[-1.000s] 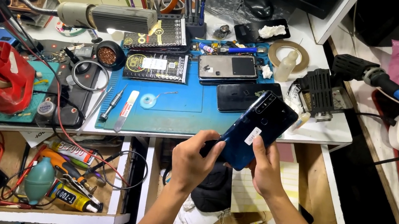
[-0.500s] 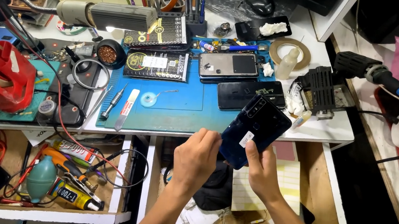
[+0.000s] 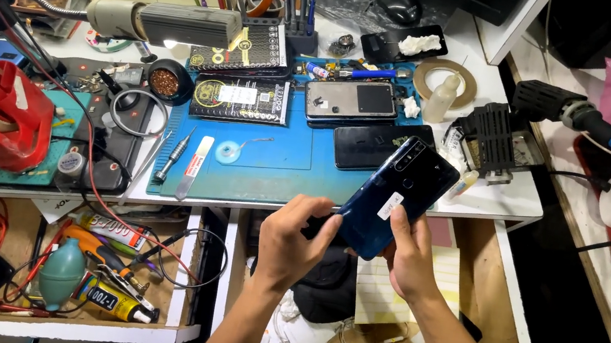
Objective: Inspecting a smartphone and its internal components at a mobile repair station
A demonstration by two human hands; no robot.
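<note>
Where the blue work mat point(image 3: 281, 172) ends at the bench's front edge, open space lies below, and the dark blue phone point(image 3: 397, 197) is held there, tilted. Its lower end is hidden by the left hand point(image 3: 294, 244); both that and the right hand point(image 3: 410, 256) are closed around it.

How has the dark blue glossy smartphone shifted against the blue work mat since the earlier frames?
Cannot tell: the dark blue smartphone, held by both hands, sits at about the same spot over the blue work mat's front right corner; any shift looks slight.
</note>
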